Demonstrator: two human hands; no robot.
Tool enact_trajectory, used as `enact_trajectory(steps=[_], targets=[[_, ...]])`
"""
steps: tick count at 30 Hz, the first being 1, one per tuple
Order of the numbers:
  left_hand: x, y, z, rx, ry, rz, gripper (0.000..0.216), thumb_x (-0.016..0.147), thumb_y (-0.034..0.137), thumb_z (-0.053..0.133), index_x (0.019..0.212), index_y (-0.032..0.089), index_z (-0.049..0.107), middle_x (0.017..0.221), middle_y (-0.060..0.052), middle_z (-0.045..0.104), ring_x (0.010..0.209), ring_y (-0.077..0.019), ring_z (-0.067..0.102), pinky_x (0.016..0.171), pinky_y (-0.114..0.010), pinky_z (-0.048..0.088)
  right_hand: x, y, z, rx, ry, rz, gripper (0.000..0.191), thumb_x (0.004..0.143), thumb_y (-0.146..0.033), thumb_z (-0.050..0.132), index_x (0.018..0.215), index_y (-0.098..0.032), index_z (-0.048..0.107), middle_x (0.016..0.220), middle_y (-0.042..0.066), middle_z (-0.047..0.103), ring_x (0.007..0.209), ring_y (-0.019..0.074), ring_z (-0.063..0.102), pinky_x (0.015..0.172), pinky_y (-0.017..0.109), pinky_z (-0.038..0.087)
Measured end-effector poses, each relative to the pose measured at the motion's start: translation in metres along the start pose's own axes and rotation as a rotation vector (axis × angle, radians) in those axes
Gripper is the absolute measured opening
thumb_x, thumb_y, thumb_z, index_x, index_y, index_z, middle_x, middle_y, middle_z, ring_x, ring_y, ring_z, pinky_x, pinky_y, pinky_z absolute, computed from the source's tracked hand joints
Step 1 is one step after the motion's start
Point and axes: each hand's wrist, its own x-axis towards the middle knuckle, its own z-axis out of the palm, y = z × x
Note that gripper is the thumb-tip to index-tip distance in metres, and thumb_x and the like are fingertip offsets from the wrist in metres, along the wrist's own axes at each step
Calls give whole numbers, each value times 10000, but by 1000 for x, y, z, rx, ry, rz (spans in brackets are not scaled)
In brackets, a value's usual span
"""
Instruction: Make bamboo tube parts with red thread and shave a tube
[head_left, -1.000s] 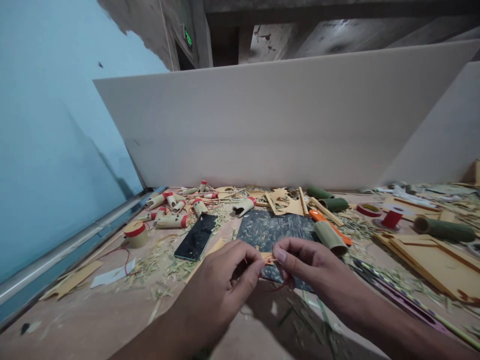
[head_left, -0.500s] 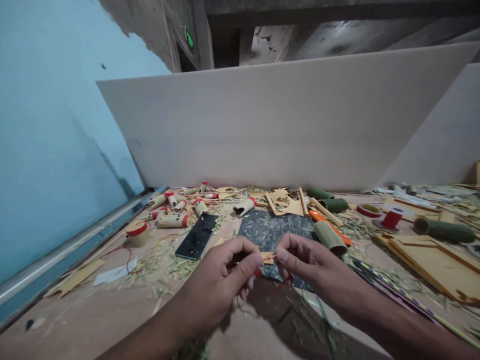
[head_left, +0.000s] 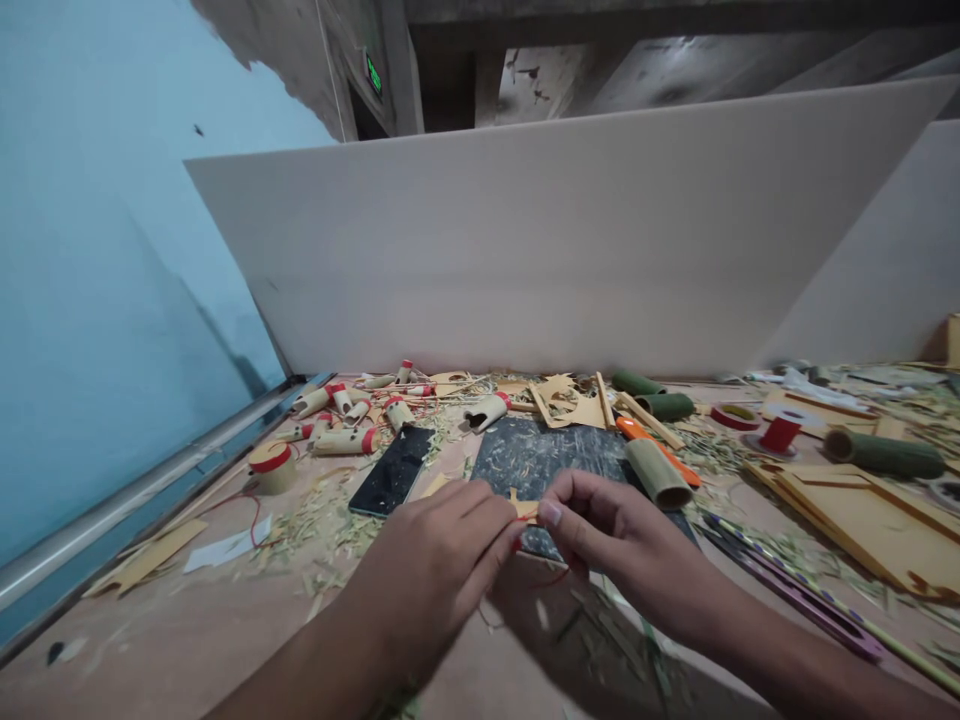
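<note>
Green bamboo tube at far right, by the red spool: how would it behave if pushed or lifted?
Likely rolls if pushed sideways: the green bamboo tube is round and lies on its side, though the wooden boards next to it may stop it. Probably light for its size; its left end looks open and hollow. Seems stiff and straight.

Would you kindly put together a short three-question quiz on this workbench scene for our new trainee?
1. True or false: the left hand and the right hand pinch one small tan piece between them.
2. What lies just left of the dark mat? A) phone B) scissors C) cup
3. Fill in: the thread spool at the right is ___.
Key: 1 true; 2 A; 3 red.
</note>
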Motion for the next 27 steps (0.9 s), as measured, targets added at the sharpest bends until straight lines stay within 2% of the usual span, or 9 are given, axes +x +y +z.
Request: enact_trajectory(steps=[2, 12, 16, 20, 27], targets=[[0, -1, 1, 52, -12, 27, 326, 1111, 260, 391, 862, 194, 592, 840, -29, 624, 760, -201, 565, 684, -322, 408, -1, -1, 1, -30, -2, -9, 469, 956, -655, 644, 855, -199, 601, 672, -51, 510, 620, 125, 467, 595, 260, 400], [3, 1, 11, 10, -53, 38, 303, 1097, 232, 352, 868, 197, 549, 821, -17, 604, 725, -177, 568, 656, -299, 407, -2, 1, 1, -115, -105, -3, 368, 1013, -516, 596, 826, -199, 617, 669, -49, 503, 626, 125, 443, 583, 254, 351], [3, 0, 15, 53, -85, 53, 260, 1056, 197, 376, 852, 200, 537, 778, -9, 606, 672, -172, 565, 611, -298, 388, 0, 4, 1, -58, -92, 46, 315, 946, -415, 617, 715, -204, 578, 614, -55, 476, 581, 116, 411, 555, 255, 321], [1, -4, 21, 98, -99, 81, 256, 1054, 176, 364, 878, 196, 549, 788, -14, 633, 666, -172, 573, 620, -302, 413, 3, 7, 4, 71, -42, 118, 283, 833, -390, 632, 631, -219, 532, 550, -65, 435, 529, 107, 364, 506, 254, 275], [0, -10, 26, 124, 7, 192, 308, 1068, 170, 345, 846, 202, 557, 741, -4, 620, 637, -161, 533, 599, -289, 398, 4, 10, 5, 194, -30, 178, 245, 768, -373, 632, 611, -223, 520, 516, -79, 401, 484, 89, 264, 462, 248, 187]])
